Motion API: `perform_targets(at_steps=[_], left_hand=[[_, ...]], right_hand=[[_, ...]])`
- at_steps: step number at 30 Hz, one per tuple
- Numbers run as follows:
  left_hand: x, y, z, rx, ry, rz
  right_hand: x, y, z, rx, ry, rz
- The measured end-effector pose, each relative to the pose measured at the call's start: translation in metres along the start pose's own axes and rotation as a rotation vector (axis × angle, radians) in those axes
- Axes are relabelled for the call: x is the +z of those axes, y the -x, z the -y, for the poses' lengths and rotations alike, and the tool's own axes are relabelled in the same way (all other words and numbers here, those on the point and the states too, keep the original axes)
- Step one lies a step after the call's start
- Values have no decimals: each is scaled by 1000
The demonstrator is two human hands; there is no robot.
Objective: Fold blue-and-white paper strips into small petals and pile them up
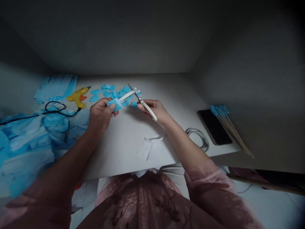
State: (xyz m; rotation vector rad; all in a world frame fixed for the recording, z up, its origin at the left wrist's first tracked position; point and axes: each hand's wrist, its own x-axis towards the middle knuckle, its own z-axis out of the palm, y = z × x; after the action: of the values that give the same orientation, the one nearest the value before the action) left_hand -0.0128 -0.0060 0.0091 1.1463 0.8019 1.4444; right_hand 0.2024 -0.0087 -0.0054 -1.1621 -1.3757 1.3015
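Observation:
My left hand (103, 112) pinches a small piece of blue fabric (115, 104) between thumb and fingers. A narrow white strip (126, 96) runs from this piece towards the scissors. In my right hand (154, 111) are scissors (147, 108) with pale handles, their metal blades pointing up and left across the far end of the strip. Whether the blades touch the strip I cannot tell. Beneath and behind the hands lie several cut blue petal-shaped pieces (95, 92) on the white table (124, 140).
At the left are a yellow glue gun (77, 96) with a black cord, flat blue sheets (57, 86) and a crumpled blue-white fabric heap (45, 136). White scraps (152, 146) lie in front. To the right are coiled wire (200, 140), a phone (215, 127) and blue-tipped sticks (233, 128).

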Motion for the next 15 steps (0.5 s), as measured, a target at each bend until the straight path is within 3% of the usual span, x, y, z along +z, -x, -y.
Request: perform_targets(at_steps=[5,11,13,15], left_hand=[[2,-1,-4,-10,8,-90],[-2,-7,-20,73,30,-131],[-5,-9,-27,86,49,-131],[-7,-10,-31,98,89,-118]], right_hand=[[1,-2,-3,4,105,-105],[-14,-7,3,7,244,-305],[-11,0,6,-30,539,-223],[1,14,9,-69,889,-19]])
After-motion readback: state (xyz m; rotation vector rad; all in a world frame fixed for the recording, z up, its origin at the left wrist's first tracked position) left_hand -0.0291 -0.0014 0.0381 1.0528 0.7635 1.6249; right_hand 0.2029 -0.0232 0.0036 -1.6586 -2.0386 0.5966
